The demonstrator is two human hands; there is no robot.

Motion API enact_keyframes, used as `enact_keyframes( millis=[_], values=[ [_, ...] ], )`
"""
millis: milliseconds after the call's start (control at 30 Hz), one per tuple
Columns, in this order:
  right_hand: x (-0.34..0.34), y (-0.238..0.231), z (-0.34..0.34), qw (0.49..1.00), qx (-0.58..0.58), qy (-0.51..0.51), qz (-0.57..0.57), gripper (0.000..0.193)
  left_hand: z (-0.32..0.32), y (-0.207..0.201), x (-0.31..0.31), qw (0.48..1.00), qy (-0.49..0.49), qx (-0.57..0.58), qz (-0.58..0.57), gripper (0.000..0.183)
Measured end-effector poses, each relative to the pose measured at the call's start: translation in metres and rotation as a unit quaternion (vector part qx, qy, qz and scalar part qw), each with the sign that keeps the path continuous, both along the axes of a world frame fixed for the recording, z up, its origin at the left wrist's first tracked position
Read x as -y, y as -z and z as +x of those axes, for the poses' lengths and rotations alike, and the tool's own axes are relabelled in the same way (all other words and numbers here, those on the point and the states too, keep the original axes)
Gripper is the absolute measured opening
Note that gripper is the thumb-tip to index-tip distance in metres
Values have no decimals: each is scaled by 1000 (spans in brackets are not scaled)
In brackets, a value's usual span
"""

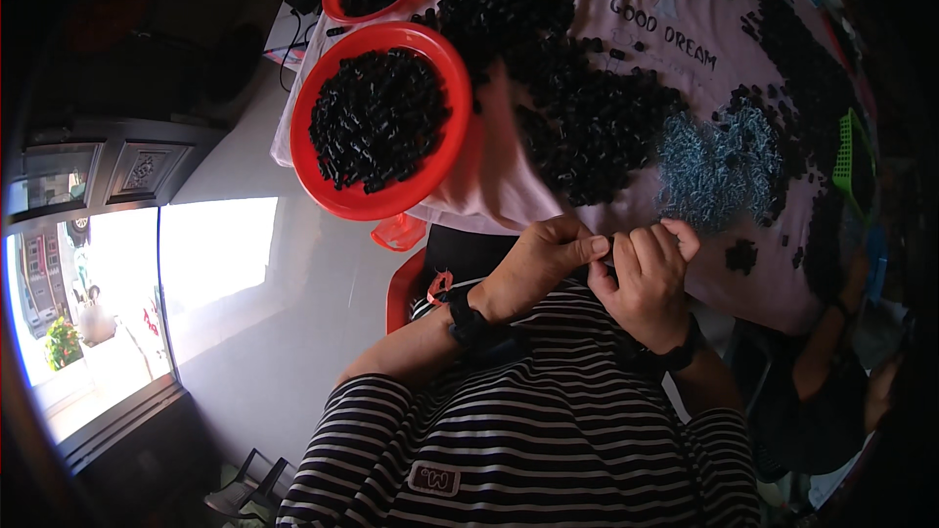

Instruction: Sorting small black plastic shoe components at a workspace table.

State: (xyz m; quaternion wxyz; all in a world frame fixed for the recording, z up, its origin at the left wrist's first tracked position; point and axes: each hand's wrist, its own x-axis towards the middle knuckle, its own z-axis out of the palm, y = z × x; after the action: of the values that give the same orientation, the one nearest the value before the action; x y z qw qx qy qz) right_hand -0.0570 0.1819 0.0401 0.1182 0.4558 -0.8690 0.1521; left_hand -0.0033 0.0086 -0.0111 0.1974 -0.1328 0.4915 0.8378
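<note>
A small dark piece [611,245] is held where the two hands meet, mostly hidden by the fingers. The left hand [550,256] is kept nearly closed, with its thumb pressed toward the index finger at the piece. The right hand [646,277] is curled, its thumb and fingertips brought in against the same piece from the other side; by which hand it is gripped more firmly cannot be told. A dark band is worn on each wrist, and both hands are held in front of a striped shirt [509,411], at the near edge of a pink cloth [479,181].

Just beyond the right hand, a heap of bluish screw-like pieces [719,164] is spread on the cloth. To the right of that hand, a small clump of black pieces [740,256] is set apart. Straight beyond both hands, a broad heap of black pieces [602,132] is piled. Beyond the left hand and to its left, a large red basin [459,108] is filled with similar black pieces. Well to the right of the right hand, another person's arm [820,357] is seen, and beyond it a green basket [847,152] is placed. Farthest off, past the large basin, a smaller red basin [372,19] is also loaded with black pieces.
</note>
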Motion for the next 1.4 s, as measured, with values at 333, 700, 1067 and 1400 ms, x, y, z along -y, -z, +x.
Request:
enact_keyframes(
  millis=[333,700,1067,1400],
  values=[
    [-4,1,-16,979,172,-12,-108,34,-6,2,12,999,5,-8,37,35],
    [10,43,-62,953,217,74,-199,19,-1,1,21,999,5,-23,37,31],
    [31,44,-78,998,-40,35,-44,31,1,0,35,996,-11,-28,81,36],
    [51,50,-92,998,-35,14,-43,22,1,0,33,997,-27,-21,75,36]
  ],
)
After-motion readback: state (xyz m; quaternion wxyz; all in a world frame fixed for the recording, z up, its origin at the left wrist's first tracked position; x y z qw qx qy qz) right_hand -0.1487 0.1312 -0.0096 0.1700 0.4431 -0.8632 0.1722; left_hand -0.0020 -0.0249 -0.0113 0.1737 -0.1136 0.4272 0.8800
